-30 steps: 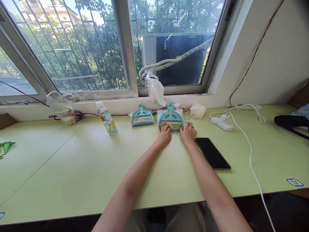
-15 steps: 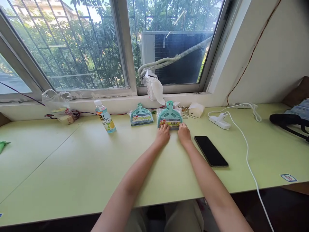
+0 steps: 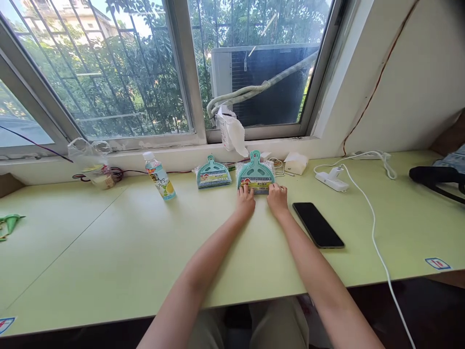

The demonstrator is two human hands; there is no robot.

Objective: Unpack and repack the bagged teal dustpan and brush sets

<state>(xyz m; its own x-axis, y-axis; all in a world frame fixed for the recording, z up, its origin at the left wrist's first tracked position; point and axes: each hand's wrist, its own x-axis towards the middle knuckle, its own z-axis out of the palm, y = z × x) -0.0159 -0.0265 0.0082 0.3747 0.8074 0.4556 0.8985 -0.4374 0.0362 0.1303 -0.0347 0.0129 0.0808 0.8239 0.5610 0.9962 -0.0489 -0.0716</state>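
A teal mini dustpan set [image 3: 255, 173] in clear wrapping lies flat near the back of the pale green desk [image 3: 127, 242]. My left hand [image 3: 245, 202] and my right hand [image 3: 277, 199] both rest at its near edge, fingertips on the wrapper. A second teal brush set [image 3: 213, 175] lies just to its left, untouched. Whether either hand actually grips the packet cannot be told.
A black phone [image 3: 317, 225] lies right of my right hand. A drink bottle [image 3: 160, 176] stands to the left. A white power strip [image 3: 330, 180] with a long cable [image 3: 374, 228], a tissue pack [image 3: 296, 164], a plastic bag [image 3: 90, 162] and a black object [image 3: 434, 175] line the desk.
My right hand slid a little left along the packet's near edge. The view shifted slightly; the packet stays where it was.
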